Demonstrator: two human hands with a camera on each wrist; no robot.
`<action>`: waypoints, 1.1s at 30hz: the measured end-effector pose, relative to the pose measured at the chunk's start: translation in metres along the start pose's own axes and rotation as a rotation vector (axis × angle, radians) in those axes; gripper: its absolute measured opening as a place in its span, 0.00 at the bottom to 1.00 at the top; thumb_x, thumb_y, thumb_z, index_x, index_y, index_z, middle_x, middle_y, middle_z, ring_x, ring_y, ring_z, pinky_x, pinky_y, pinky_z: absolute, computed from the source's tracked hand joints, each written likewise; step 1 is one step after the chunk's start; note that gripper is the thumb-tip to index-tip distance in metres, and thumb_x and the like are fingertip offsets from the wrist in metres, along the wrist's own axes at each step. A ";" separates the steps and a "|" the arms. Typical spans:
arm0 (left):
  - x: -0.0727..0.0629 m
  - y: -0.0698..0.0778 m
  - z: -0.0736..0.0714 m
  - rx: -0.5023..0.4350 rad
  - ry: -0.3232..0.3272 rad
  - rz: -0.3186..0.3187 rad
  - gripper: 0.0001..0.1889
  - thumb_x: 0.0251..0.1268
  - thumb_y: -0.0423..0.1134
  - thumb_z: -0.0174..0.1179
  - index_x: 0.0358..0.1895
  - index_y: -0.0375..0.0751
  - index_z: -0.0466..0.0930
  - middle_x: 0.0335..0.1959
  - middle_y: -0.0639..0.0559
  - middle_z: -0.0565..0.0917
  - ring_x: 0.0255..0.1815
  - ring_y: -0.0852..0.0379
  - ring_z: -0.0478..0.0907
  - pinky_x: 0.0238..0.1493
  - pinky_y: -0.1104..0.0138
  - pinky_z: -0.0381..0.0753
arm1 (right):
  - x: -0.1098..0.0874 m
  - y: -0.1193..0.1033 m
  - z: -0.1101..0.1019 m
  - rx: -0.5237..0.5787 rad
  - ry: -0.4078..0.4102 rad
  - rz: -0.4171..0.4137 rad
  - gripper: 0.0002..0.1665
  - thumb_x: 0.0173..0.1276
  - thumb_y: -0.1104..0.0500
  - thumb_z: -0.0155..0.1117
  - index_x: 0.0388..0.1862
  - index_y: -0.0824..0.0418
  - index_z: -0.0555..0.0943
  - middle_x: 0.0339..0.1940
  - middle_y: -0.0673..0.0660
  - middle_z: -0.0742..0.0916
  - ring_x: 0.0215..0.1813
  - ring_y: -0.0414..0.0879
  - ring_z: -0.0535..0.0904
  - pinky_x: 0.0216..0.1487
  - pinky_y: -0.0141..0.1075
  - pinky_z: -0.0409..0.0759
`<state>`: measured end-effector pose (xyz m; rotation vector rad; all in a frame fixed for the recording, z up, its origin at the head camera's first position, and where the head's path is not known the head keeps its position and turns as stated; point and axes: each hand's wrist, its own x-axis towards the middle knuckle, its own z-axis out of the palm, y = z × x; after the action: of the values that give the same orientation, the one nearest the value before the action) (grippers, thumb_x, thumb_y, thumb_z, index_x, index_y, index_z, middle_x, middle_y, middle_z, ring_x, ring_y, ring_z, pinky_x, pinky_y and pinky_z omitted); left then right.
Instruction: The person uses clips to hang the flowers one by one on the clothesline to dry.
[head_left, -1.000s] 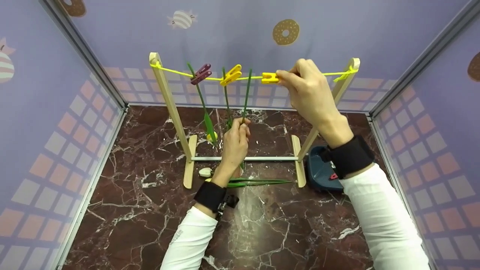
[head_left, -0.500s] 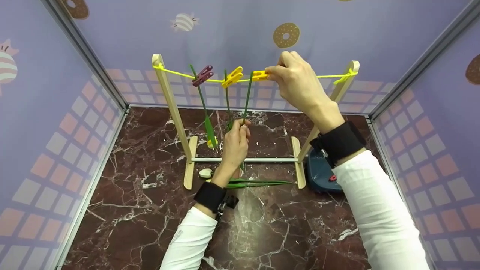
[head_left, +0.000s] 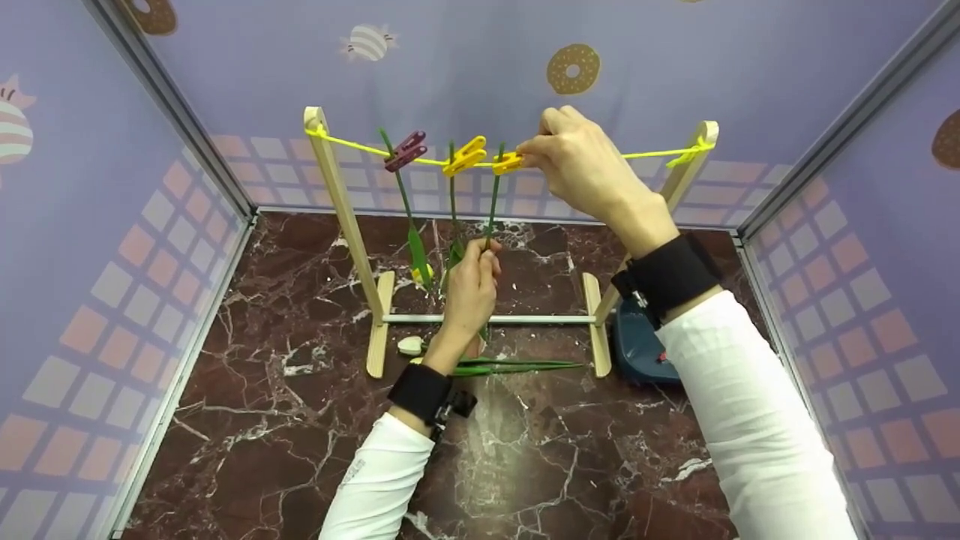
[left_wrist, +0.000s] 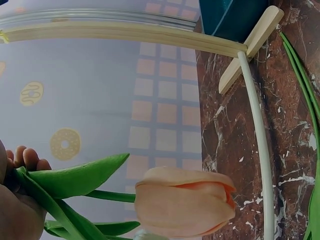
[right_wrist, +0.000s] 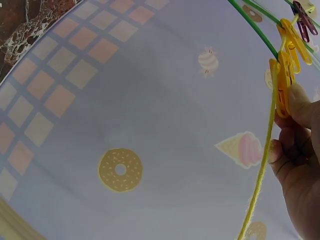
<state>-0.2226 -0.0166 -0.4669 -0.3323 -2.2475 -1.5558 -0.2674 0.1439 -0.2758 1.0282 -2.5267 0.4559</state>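
Observation:
My left hand [head_left: 472, 281] grips the green stem of a tulip whose peach bloom [left_wrist: 185, 202] hangs downward. The stem's upper end [head_left: 496, 187] reaches the yellow line [head_left: 585, 159]. There my right hand [head_left: 589, 169] pinches a yellow clothespin [head_left: 507, 163] between thumb and finger, its jaws at the stem and line. To the left, another yellow clothespin [head_left: 465, 156] and a purple clothespin [head_left: 405, 151] each clip a flower stem to the line. In the right wrist view the pinched clothespin [right_wrist: 283, 85] lies along the line, with the stem at its tip.
The line spans a wooden stand with a left post [head_left: 341, 217], a right post [head_left: 679, 176] and a white lower bar [head_left: 525, 319]. On the marble floor lie more stems [head_left: 517, 367] and a white bloom [head_left: 410, 345]. A dark blue tray [head_left: 637, 352] stands right.
My right hand has moved left along the line, bringing the yellow clothespin from beside the stem to overlap it. My left hand stays almost still, holding the tulip.

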 end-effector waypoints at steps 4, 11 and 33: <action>0.000 0.000 0.000 0.001 0.002 0.005 0.12 0.80 0.34 0.41 0.49 0.34 0.75 0.28 0.43 0.80 0.23 0.57 0.75 0.28 0.71 0.75 | 0.004 -0.002 -0.001 -0.018 -0.026 -0.017 0.14 0.71 0.61 0.61 0.50 0.66 0.86 0.32 0.61 0.75 0.37 0.54 0.68 0.38 0.40 0.64; 0.000 -0.001 0.000 -0.008 -0.007 0.001 0.13 0.81 0.35 0.41 0.50 0.33 0.75 0.28 0.42 0.80 0.24 0.52 0.77 0.28 0.71 0.75 | 0.010 -0.005 -0.003 -0.045 -0.096 -0.006 0.14 0.72 0.60 0.61 0.48 0.66 0.87 0.31 0.61 0.76 0.37 0.54 0.68 0.39 0.40 0.65; 0.000 -0.004 0.000 -0.055 -0.033 -0.032 0.13 0.81 0.35 0.42 0.53 0.34 0.76 0.32 0.39 0.82 0.32 0.46 0.83 0.35 0.68 0.82 | -0.002 -0.006 0.007 0.036 -0.006 0.021 0.16 0.75 0.59 0.58 0.55 0.64 0.84 0.42 0.63 0.84 0.43 0.57 0.77 0.45 0.46 0.74</action>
<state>-0.2247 -0.0182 -0.4702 -0.3414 -2.2483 -1.6421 -0.2633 0.1380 -0.2822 1.0184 -2.5451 0.5065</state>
